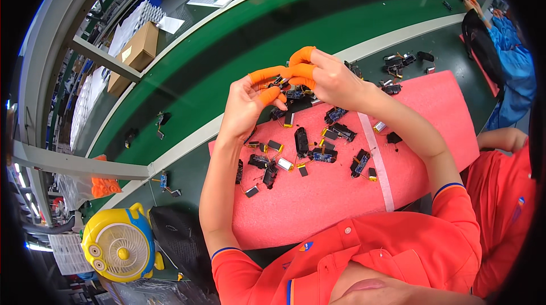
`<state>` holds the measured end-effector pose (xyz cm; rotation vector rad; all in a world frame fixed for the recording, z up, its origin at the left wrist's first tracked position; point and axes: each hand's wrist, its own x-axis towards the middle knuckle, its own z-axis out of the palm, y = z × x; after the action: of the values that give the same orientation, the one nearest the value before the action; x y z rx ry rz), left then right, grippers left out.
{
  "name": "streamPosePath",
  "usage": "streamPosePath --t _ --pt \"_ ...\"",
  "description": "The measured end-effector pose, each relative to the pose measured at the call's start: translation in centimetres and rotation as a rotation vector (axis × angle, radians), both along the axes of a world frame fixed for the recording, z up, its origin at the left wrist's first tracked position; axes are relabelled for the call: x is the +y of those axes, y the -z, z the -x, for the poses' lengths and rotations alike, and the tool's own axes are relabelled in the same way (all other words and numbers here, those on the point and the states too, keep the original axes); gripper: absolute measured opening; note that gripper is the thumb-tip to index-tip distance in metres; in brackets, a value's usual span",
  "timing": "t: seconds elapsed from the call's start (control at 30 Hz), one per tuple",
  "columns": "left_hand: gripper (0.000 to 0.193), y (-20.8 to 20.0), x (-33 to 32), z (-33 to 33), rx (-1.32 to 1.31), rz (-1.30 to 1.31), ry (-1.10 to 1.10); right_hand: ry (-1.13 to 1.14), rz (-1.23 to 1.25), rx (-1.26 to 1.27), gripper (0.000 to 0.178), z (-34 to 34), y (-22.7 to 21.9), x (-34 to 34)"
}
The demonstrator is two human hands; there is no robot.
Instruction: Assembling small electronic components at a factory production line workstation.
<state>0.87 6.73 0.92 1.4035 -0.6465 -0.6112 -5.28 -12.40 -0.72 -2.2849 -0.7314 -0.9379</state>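
Orange finger cots cover several fingertips of both my hands, which meet above the far edge of a pink foam pad. Between thumb and fingers, my left hand is closed on a small black electronic assembly. My right hand is pinched closed against the far end of that piece; what its fingertips grip is hidden. Below the hands, similar assemblies lie scattered on the pad: black housings, blue circuit boards and small wired battery cells.
A green conveyor belt with a pale rail curves beyond the pad. More assemblies lie at the far right. A yellow cartoon-shaped fan and a black mesh bag stand at left. A person in a red shirt sits close at right.
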Motion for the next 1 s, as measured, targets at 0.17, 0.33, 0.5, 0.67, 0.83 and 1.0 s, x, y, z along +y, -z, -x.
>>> streamPosePath --t 0.17,0.33,0.5,0.67,0.83,1.0 --pt "0.027 0.0 -0.3 0.7 -0.09 -0.016 -0.017 -0.053 -0.058 -0.022 0.024 -0.2 -0.1 0.1" --pt "0.028 0.1 -0.4 1.4 -0.146 0.014 -0.029 -0.064 -0.18 0.121 0.022 -0.2 -1.0 0.1" --pt "0.028 0.5 -0.7 1.7 -0.167 0.052 -0.044 -0.073 -0.182 0.062 0.019 -0.2 -0.4 0.4" --pt "0.028 0.3 -0.5 1.4 -0.201 0.069 -0.035 -0.036 -0.103 -0.035 0.02 0.1 -0.6 1.4" --pt "0.026 -0.9 -0.4 1.7 -0.133 0.161 -0.043 0.056 -0.321 0.114 0.029 1.1 -1.8 1.5" --pt "0.027 -1.3 -0.7 2.6 -0.242 0.141 -0.155 0.042 -0.337 0.137 0.04 1.3 -1.0 1.8"
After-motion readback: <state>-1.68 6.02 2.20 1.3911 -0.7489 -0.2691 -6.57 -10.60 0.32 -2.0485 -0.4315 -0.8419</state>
